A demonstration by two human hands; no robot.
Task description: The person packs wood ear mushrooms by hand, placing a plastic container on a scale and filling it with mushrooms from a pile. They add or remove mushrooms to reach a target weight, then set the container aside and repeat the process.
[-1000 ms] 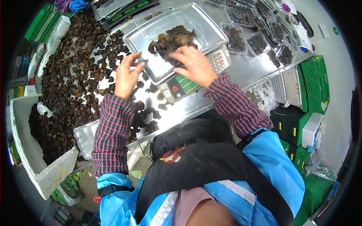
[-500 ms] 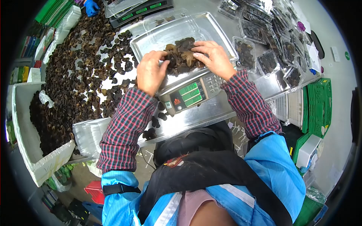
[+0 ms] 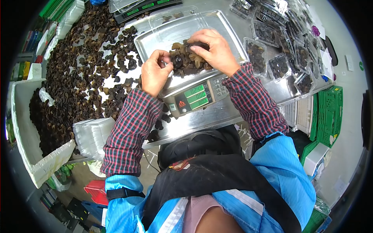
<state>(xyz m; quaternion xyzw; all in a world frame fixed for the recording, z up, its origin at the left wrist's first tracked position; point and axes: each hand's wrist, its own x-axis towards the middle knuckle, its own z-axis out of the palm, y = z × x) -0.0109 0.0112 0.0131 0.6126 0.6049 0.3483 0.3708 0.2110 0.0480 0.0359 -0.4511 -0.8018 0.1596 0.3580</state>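
A heap of brown, leafy pieces like wood-ear mushroom [image 3: 189,60] lies in a clear container on the metal tray [image 3: 229,37] of a scale [image 3: 190,99] with green digits. My left hand [image 3: 156,72] is at the heap's left edge, thumb and fingertips pinched together; what lies between them is too small to name. From the right, my right hand [image 3: 215,50] reaches over the top of the heap, its fingers curled onto the brown pieces. The container's open clear lid [image 3: 175,17] extends behind the heap.
Loose dark pieces [image 3: 89,62] spread over the table at left, beside a white foam box [image 3: 23,128]. Stacked clear containers [image 3: 93,136] stand near the front edge. Filled clear boxes [image 3: 268,33] pile up at right. Another scale [image 3: 145,8] is at the back.
My right hand has moved up and left over the heap, its fingers curling in. My left fingertips have drawn together. The scale's top reading has changed. The blue-gloved hand at the back has mostly left view.
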